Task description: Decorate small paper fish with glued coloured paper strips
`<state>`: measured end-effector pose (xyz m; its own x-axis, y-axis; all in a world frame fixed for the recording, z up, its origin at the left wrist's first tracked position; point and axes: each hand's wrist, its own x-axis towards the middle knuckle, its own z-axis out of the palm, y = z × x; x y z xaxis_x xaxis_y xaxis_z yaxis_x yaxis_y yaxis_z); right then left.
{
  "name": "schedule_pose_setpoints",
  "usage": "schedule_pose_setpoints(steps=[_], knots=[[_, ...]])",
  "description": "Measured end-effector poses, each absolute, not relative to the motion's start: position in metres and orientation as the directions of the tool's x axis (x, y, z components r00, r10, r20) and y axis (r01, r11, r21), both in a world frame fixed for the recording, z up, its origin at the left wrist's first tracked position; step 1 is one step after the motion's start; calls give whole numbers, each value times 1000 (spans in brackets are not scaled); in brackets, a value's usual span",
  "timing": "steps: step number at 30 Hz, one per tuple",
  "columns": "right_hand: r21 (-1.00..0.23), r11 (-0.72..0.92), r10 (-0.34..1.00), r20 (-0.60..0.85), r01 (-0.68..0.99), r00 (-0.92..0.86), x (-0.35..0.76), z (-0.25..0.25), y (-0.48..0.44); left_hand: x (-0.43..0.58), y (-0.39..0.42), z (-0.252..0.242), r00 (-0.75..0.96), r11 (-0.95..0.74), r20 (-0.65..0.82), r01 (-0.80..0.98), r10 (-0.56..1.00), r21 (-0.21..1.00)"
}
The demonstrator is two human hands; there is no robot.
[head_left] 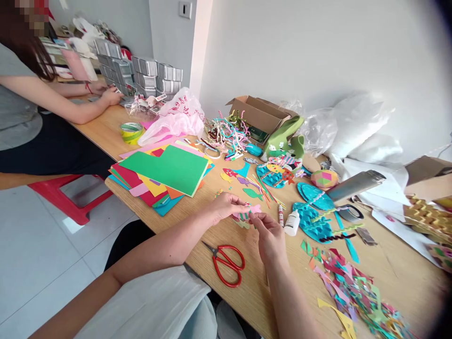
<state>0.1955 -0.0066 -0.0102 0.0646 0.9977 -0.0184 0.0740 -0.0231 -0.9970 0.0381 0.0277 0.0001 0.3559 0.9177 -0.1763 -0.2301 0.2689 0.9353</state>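
My left hand (pixel 226 205) and my right hand (pixel 270 234) meet over the wooden table (pixel 247 282), both pinching a small pink paper fish cutout (pixel 247 214) with coloured stripes. The fingers of each hand are closed on its edges. Red-handled scissors (pixel 228 263) lie shut on the table just in front of my hands. A small white glue bottle (pixel 292 222) and a glue stick (pixel 280 215) stand to the right of my right hand. More paper fish (pixel 229 174) lie a little beyond.
A stack of coloured paper sheets (pixel 165 176) lies at left, with tape rolls (pixel 131 132) behind. Paper scraps (pixel 353 282) are heaped at right, blue egg-tray pieces (pixel 312 219) beyond. Another person (pixel 31 103) sits at far left, hands on the table.
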Motion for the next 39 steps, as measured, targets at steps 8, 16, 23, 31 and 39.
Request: schedule_pose_setpoints(steps=[8, 16, 23, 31, 39], knots=[[-998, 3, 999, 6, 65, 38, 194, -11, -6, 38, 29, -3, 349, 251, -163, -223, 923, 942], [-985, 2, 999, 11, 170, 51, 196, -13, -6, 38, 30, -4, 322, 252, -171, -227, 931, 941], [-980, 5, 998, 17, 199, 59, 195, -12, -6, 38, 29, -2, 322, 268, -187, -228, 928, 936], [-972, 9, 999, 21, 237, 47, 194, -8, -7, 37, 28, -2, 325, 269, -189, -223, 927, 937], [-988, 5, 999, 12, 156, 47, 194, -9, -8, 38, 28, -1, 327, 278, -200, -211, 924, 937]])
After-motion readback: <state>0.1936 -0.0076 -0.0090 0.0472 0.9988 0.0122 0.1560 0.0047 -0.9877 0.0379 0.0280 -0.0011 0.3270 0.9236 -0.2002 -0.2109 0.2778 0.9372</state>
